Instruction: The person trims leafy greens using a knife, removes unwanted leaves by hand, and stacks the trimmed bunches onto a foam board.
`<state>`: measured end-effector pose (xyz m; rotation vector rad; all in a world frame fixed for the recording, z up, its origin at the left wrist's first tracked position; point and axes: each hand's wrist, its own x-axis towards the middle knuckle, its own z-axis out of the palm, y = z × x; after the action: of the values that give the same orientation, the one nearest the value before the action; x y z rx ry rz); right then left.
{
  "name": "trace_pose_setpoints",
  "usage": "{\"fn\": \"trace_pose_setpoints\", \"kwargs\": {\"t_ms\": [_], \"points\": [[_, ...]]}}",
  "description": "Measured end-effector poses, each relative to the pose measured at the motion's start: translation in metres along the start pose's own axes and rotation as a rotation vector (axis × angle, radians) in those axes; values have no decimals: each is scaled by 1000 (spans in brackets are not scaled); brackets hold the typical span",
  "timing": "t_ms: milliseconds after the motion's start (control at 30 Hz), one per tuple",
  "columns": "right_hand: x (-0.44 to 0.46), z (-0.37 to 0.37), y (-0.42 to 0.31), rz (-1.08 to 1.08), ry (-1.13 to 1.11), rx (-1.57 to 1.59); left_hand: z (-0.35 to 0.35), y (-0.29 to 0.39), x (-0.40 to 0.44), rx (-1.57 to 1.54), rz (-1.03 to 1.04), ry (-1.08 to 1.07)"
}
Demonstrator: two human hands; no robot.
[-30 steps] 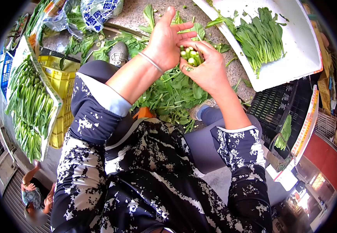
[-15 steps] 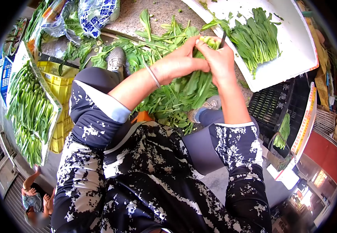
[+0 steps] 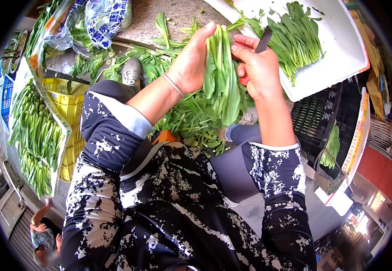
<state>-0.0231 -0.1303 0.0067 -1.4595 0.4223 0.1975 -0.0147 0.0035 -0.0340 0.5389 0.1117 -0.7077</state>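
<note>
A bunch of leafy greens (image 3: 223, 77) hangs in front of me, its pale stems up and leaves down. My left hand (image 3: 189, 65), with a bangle on the wrist, supports the bunch from its left side; the thumb points up and the other fingers are hidden behind the greens. Curled fingers of my right hand (image 3: 262, 70) grip a knife (image 3: 264, 40) beside the stems. The dark blade points up, and a bit of red shows under the fingers. Below both hands lies a heap of loose leaves (image 3: 191, 117) on the ground between my shoes.
A white foam box (image 3: 336, 74) with bunched greens (image 3: 297, 40) stands at upper right, beside a black crate (image 3: 313, 110). To the left are a yellow crate (image 3: 71, 99) and a tray of greens (image 3: 33, 135). Plastic bags (image 3: 108, 20) lie at upper left. Another person (image 3: 46, 235) sits at lower left.
My hands were together around the stem ends; now they are apart, the left with its thumb raised. The bunch hangs more upright and the knife blade shows more.
</note>
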Motion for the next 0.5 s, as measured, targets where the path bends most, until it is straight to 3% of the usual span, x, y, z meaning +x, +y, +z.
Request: {"fn": "trace_pose_setpoints", "kwargs": {"t_ms": [67,100,167,233,267,300,400,500], "points": [[-6,8,2,-109,83,-146,3,-3,-1,63,50,-38],[-5,7,4,-205,-34,-203,7,-3,-5,118,64,-52],[-7,-3,-5,-76,-211,-92,-5,-5,4,114,27,-52],[-6,-12,-18,-115,-302,-15,1,0,5,29,36,-81],[-9,-14,-25,-154,-276,79,3,8,4,-85,-70,-259],[-9,-24,-31,-175,-301,0,4,8,4,-94,35,-147],[-9,-31,-38,-239,-142,-14,-2,14,6,-64,92,-103],[-5,-38,-31,-367,-83,-143,-3,20,8,-181,134,-189]]}}
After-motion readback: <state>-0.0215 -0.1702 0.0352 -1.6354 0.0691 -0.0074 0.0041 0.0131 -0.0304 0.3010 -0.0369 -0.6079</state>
